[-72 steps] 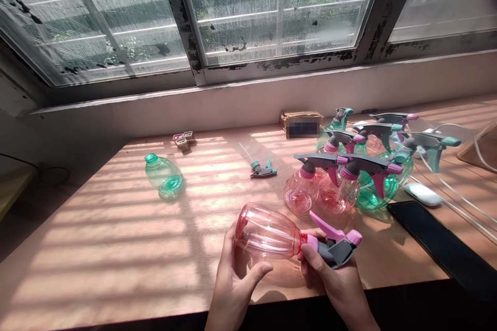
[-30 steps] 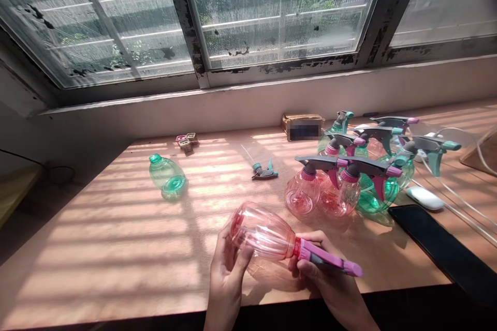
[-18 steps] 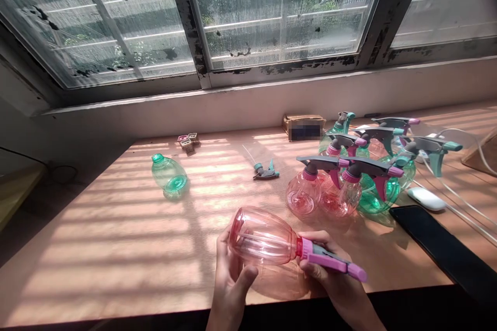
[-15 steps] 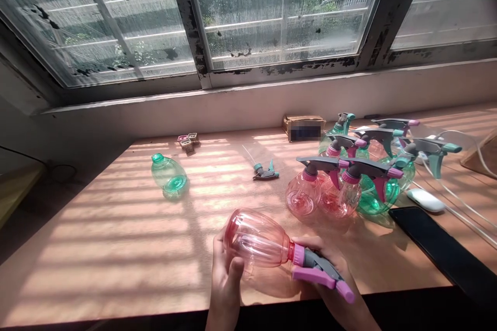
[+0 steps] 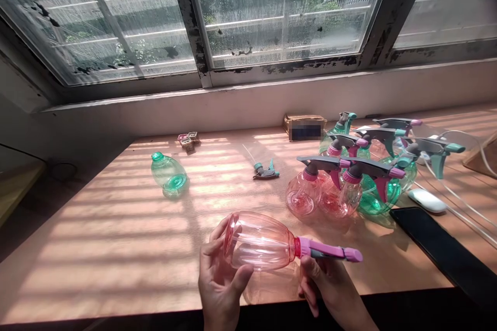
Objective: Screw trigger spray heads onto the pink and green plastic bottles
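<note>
I hold a clear pink spray bottle (image 5: 260,240) on its side above the table's front edge. My left hand (image 5: 219,282) is wrapped round the bottle's wide base end. My right hand (image 5: 326,287) sits under the pink and grey spray head (image 5: 330,253) at the neck, fingers curled beneath it. The nozzle points right. A capless green bottle (image 5: 167,173) lies at the left. A loose teal spray head (image 5: 266,170) with its dip tube lies in the middle of the wooden table (image 5: 116,248).
Several assembled pink and green spray bottles (image 5: 349,181) stand at the right. A black phone (image 5: 438,248), a white mouse (image 5: 427,200) and cables (image 5: 458,196) lie further right. A small cardboard box (image 5: 305,126) and little square pieces (image 5: 188,139) sit by the window wall.
The spray head has turned on the bottle's neck between frames, its trigger swinging from up to down and round again. My right hand has shifted lower under the head; my left stays on the bottle.
</note>
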`<state>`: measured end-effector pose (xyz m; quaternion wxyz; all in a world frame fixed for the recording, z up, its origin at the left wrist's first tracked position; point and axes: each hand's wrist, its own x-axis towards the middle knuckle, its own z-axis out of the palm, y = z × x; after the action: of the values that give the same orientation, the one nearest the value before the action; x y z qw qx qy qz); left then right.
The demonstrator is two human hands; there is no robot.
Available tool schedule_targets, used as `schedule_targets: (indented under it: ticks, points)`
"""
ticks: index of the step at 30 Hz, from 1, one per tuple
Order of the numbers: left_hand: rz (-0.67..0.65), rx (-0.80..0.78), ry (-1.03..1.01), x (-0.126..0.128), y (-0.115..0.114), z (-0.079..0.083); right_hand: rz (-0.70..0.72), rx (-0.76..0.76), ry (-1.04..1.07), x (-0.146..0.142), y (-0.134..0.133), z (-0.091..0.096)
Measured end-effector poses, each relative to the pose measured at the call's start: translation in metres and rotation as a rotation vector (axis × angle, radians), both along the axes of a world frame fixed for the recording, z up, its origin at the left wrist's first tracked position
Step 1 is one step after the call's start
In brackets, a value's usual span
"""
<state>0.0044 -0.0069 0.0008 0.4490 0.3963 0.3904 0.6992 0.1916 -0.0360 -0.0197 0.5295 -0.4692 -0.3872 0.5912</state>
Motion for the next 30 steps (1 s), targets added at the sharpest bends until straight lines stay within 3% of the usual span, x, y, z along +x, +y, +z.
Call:
schedule_targets:
  ticks: [10,16,21,25,30]
  points:
    - [0.028,0.003,-0.012,-0.011,0.001,-0.006,-0.044,-0.126,-0.195,-0.006,-0.001,-0.001]
    - [0.055,0.006,-0.010,0.001,-0.004,-0.004,-0.296,0.051,-0.135,-0.009,0.001,-0.002]
    - [-0.179,-0.108,0.020,0.008,-0.010,-0.013,-0.594,0.205,-0.138,0.008,-0.004,0.005]
    - [-0.402,-0.120,0.296,0.010,-0.010,-0.019,-0.690,0.383,-0.093,0.015,-0.009,0.012]
    - [-0.527,-0.084,0.628,0.042,-0.009,-0.014,-0.816,0.364,-0.293,0.011,-0.007,0.009]
